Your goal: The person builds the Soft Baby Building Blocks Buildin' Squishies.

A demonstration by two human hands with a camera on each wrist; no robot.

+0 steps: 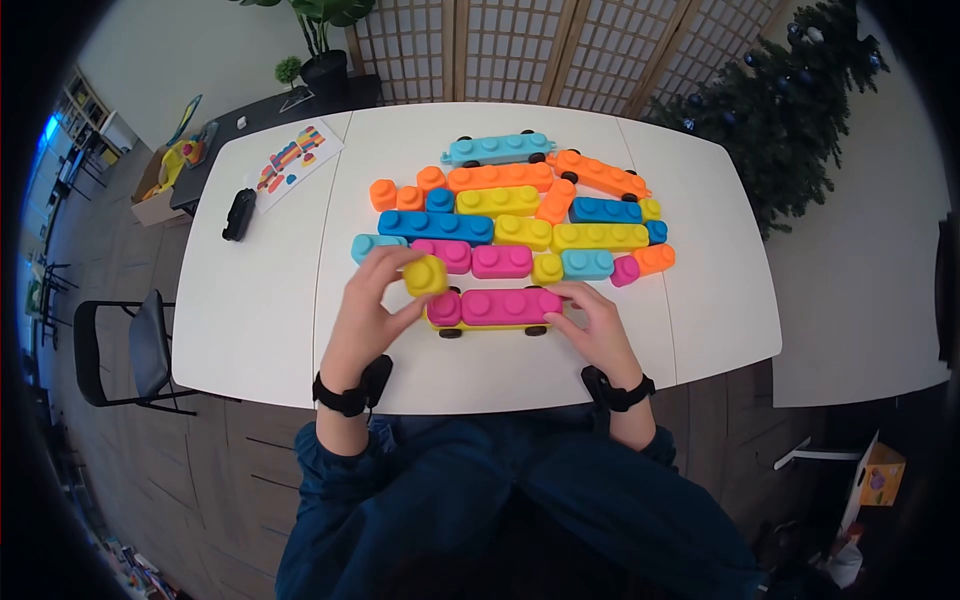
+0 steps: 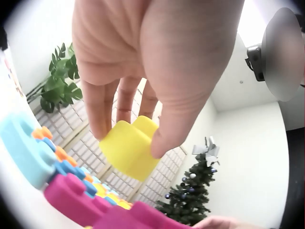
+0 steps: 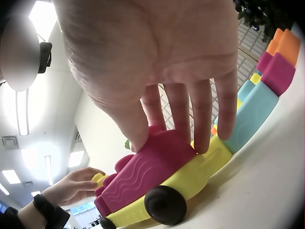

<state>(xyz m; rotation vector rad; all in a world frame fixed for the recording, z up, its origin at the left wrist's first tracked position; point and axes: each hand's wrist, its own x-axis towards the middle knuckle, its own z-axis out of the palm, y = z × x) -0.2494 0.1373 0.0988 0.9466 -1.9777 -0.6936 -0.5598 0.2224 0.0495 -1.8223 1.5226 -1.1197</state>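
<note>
My left hand point(image 1: 362, 315) pinches a small yellow block point(image 1: 425, 277) between thumb and fingers, raised over the left end of a yellow wheeled base point(image 3: 194, 172). On that base sit a small pink block point(image 1: 444, 309) at the left and a long pink block point(image 1: 512, 308) beside it. The right hand point(image 1: 602, 338) grips the right end of the long pink block, thumb on the near side and fingers on the far side. Black wheels point(image 3: 165, 205) show under the base, which stands on the white table point(image 1: 250, 330).
Behind the base lie rows of loose blocks, among them a long blue block point(image 1: 436, 227) and a pink block point(image 1: 502, 262). A light blue wheeled base point(image 1: 498, 150) and an orange wheeled base point(image 1: 602, 176) stand farther back. At the left are a picture sheet point(image 1: 298, 162) and a black object point(image 1: 239, 215).
</note>
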